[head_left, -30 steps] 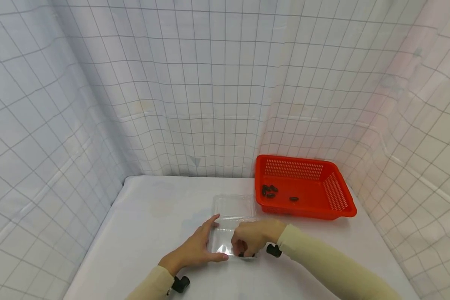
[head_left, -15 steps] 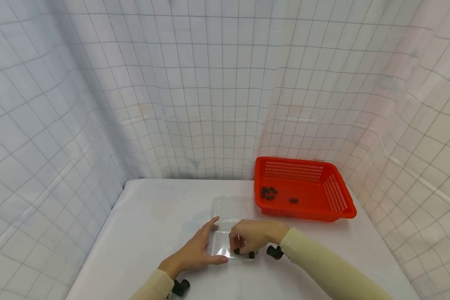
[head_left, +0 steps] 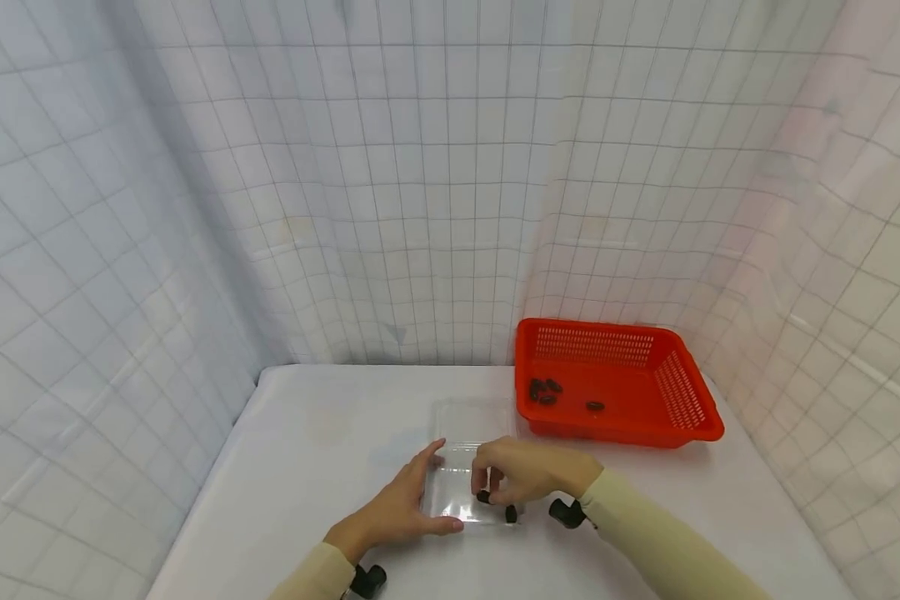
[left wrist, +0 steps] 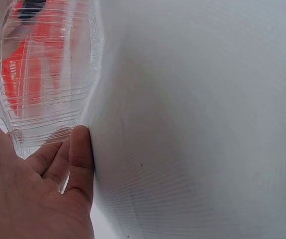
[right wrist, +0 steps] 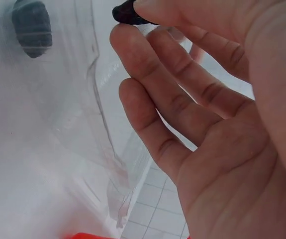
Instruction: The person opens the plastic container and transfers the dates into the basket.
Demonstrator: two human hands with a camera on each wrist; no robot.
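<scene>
A clear plastic box (head_left: pixel 452 492) lies on the table with its lid folded back to the far side. My left hand (head_left: pixel 401 510) rests against the box's left side, fingers spread and thumb along the front edge. In the left wrist view, straight fingers (left wrist: pixel 80 159) touch the ribbed clear wall. Above the box's inside, my right hand (head_left: pixel 527 468) pinches a small dark oval piece (head_left: pixel 483 497) between thumb and fingertips; the right wrist view shows the same dark piece (right wrist: pixel 127 14). Another dark oval piece (head_left: pixel 511 514) sits in the box's front right corner.
A red plastic basket (head_left: pixel 615 429) with slotted sides stands at the back right. Several dark oval pieces lie at its left end, and a single dark piece (head_left: pixel 595 406) lies nearer its middle. White gridded cloth (head_left: pixel 450 208) hangs around the white table (head_left: pixel 330 433).
My right hand has risen a little from the front right corner of the box with one dark piece, leaving another in plain sight there. My left hand stays against the box.
</scene>
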